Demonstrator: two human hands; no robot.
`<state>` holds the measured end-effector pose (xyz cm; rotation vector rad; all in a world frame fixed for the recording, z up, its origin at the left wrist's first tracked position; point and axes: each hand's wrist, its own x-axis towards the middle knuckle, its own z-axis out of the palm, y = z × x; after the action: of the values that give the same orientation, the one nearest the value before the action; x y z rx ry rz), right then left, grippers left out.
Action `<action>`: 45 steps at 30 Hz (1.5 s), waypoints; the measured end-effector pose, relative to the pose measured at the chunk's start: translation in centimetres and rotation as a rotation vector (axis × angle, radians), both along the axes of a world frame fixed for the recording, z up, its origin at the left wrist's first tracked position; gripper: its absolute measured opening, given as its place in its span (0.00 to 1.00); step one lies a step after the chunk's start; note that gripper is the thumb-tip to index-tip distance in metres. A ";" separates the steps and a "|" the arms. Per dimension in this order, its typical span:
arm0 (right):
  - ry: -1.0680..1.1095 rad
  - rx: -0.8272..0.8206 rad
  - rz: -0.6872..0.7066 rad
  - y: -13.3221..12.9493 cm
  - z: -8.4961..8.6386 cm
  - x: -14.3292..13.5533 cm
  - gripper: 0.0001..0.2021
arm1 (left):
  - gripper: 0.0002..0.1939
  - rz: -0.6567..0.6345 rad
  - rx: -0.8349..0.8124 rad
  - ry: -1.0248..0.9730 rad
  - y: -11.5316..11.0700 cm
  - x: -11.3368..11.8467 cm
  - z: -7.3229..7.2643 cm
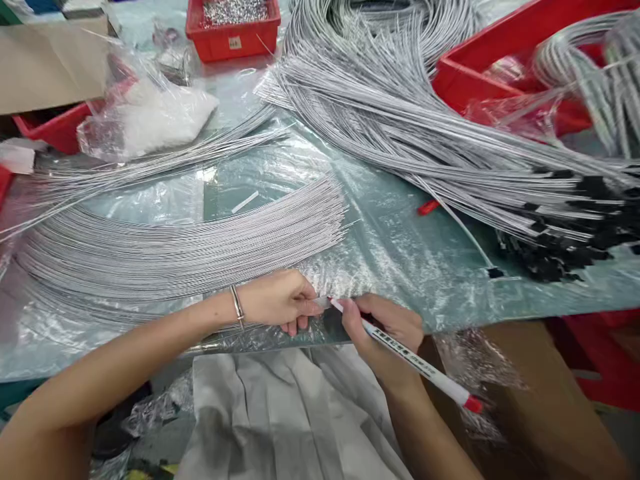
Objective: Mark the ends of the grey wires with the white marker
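My right hand (387, 327) grips a white marker pen (417, 362) with a red tip, a red end and dark printing along its barrel. Between the thumb and fingers of my left hand (280, 298) is a small whitish piece (323, 303), mostly hidden; it may be a short sleeve or tube. The pen's tip meets or nearly meets this piece. Just beyond my left hand lies a fanned bundle of thin grey wires (200, 257), its cut ends pointing right. A loose short white strip (245, 202) rests past the bundle.
A thick heap of grey cables (380, 127) with black ends (565, 233) covers the right. Red bins (235, 41) stand at the back and right; one holds small metal parts. A plastic bag of white material (155, 120) lies back left. The table edge runs near my lap.
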<state>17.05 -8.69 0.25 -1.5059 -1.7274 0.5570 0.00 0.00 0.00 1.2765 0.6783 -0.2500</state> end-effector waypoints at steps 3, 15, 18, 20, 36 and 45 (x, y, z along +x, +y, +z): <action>-0.004 0.012 -0.004 0.0 0.0 0.0 0.10 | 0.16 0.005 -0.009 0.004 0.2 0.2 0.0; -0.033 0.013 0.018 -0.1 -0.1 0.3 0.12 | 0.15 0.012 0.006 0.029 0.3 0.3 0.3; -0.022 0.012 0.036 -0.2 0.0 0.3 0.13 | 0.15 0.009 0.003 0.036 0.3 0.3 0.3; -0.017 0.006 0.045 -0.2 0.0 0.3 0.13 | 0.15 0.009 0.005 0.030 0.3 0.3 0.3; 0.066 -0.018 -0.006 -0.2 -0.5 0.5 0.11 | 0.15 0.034 0.030 0.004 -0.1 0.1 0.3; 0.384 -0.058 -0.133 -0.8 -1.0 0.9 0.08 | 0.17 0.017 0.107 0.001 -0.5 -0.1 0.0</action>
<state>17.95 -9.50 -0.76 -1.4312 -1.3169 0.7756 -0.11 -0.54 0.00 1.3721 0.7106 -0.2030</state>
